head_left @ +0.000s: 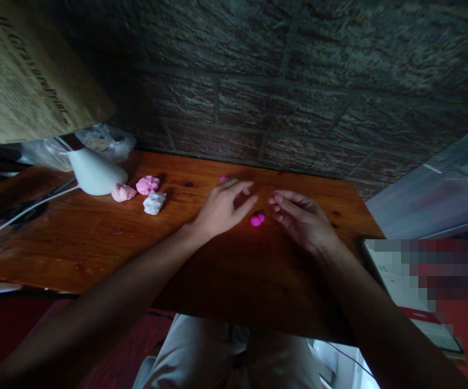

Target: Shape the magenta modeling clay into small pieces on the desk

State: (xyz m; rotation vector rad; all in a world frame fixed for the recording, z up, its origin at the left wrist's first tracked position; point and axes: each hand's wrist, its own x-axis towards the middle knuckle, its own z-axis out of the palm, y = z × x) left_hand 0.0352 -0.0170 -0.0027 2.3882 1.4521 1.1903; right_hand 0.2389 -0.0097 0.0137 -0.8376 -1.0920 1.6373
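Observation:
A small magenta piece of what looks like modelling clay (257, 220), two rounded lumps touching, lies on the wooden table (217, 270) between my hands. My left hand (226, 208), with a ring on one finger, hovers just left of it, thumb and fingers curved and apart, nothing seen between them. To the right, my right hand (302, 217) has its thumb and fingertips pinched together; whatever they hold, if anything, is too small to make out. Another magenta bit (223, 179) peeks out behind my left hand, mostly hidden.
Crumpled lumps, bright pink (148, 185), pale pink (123, 192) and white (154, 203), sit by the white lamp base (98, 172). A paper-like printed lampshade (35, 75) overhangs the left. Behind runs a stone-patterned wall (250, 97). A partly blurred flat panel (395, 281) stands at right.

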